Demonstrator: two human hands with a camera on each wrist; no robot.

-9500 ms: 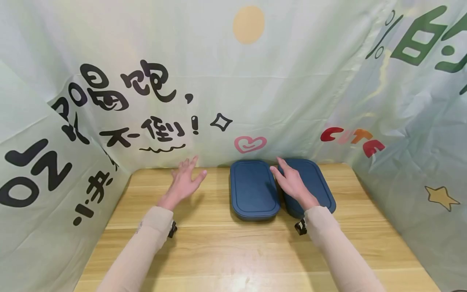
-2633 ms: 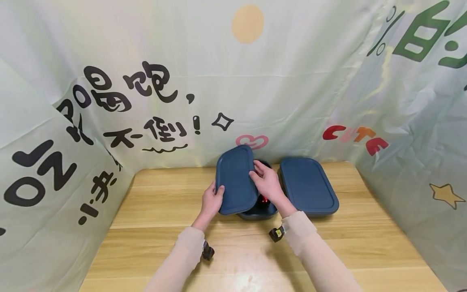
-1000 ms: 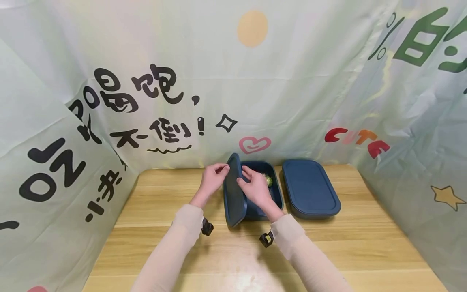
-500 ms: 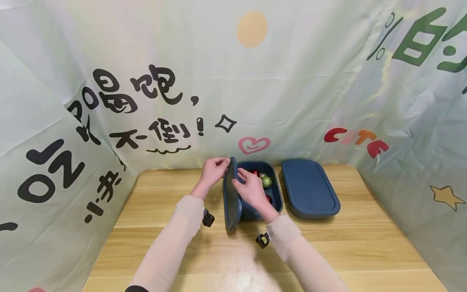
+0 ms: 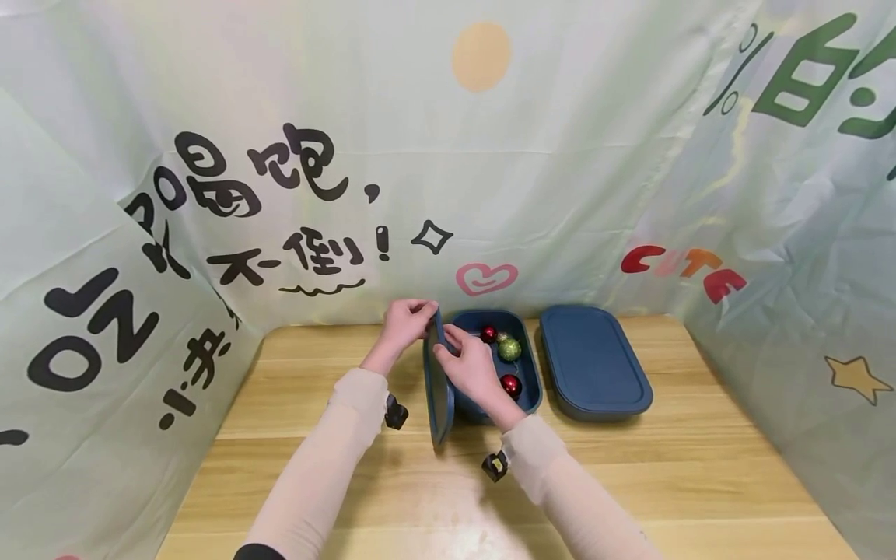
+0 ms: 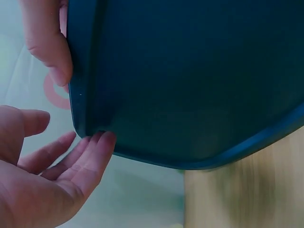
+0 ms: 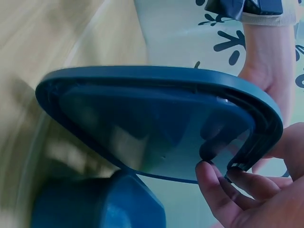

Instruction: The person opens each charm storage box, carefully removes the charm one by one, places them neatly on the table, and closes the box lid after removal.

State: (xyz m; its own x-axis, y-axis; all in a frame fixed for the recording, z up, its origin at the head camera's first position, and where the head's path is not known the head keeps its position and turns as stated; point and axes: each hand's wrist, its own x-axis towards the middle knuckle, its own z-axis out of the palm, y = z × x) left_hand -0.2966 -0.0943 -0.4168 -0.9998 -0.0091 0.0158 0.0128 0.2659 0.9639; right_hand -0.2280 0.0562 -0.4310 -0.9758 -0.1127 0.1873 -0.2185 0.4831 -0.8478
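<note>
A dark blue lid [image 5: 439, 397] stands on edge, nearly upright, at the left side of an open blue lunch box [image 5: 537, 389]. My right hand [image 5: 472, 365] pinches the lid's far edge; in the right wrist view its fingertips [image 7: 209, 178] bend round the rim. At the far left corner of the lid is my left hand [image 5: 406, 323]. The left wrist view shows its fingertips [image 6: 108, 137] touching the lid, with the thumb apart from it. Inside the box lie a green bauble [image 5: 509, 349], a red bauble [image 5: 511, 385] and a smaller red bauble [image 5: 488, 334].
To the right, close beside the open box, sits a second blue lunch box [image 5: 598, 362] with its lid on. Both are near the back of the wooden table [image 5: 672, 467]. A printed cloth [image 5: 392, 78] hangs behind and along both sides.
Both boxes were lidded at first. The left box's lid has been lifted off, tipped upright and shifted left, uncovering the baubles. Over the last second both hands drifted slightly left.
</note>
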